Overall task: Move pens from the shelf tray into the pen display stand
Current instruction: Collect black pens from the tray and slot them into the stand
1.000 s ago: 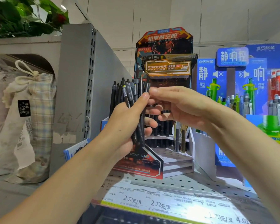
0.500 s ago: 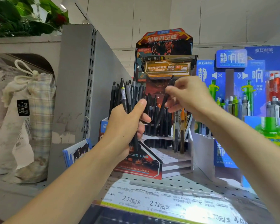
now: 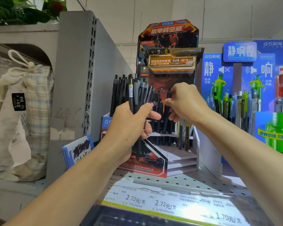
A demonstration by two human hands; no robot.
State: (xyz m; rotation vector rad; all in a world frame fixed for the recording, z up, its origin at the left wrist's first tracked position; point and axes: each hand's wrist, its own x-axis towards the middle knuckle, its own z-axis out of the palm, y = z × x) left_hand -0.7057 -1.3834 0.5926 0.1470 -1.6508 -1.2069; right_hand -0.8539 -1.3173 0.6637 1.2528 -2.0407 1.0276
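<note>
Hidden behind both hands: the lower rows of the pen display stand [image 3: 168, 66] at frame centre, its slots hard to make out. Left hand [image 3: 129, 126] wrapped round an upright bundle of black pens [image 3: 131, 93], centre-left; right hand [image 3: 185, 101] just beside it, pinching a single black pen [image 3: 167, 111] upright over the stand's upper tier.

We see from one head-worn wide-angle camera, looking forward and slightly down, close to the pen display stand [image 3: 168, 98] on the shelf [image 3: 178, 180].
</note>
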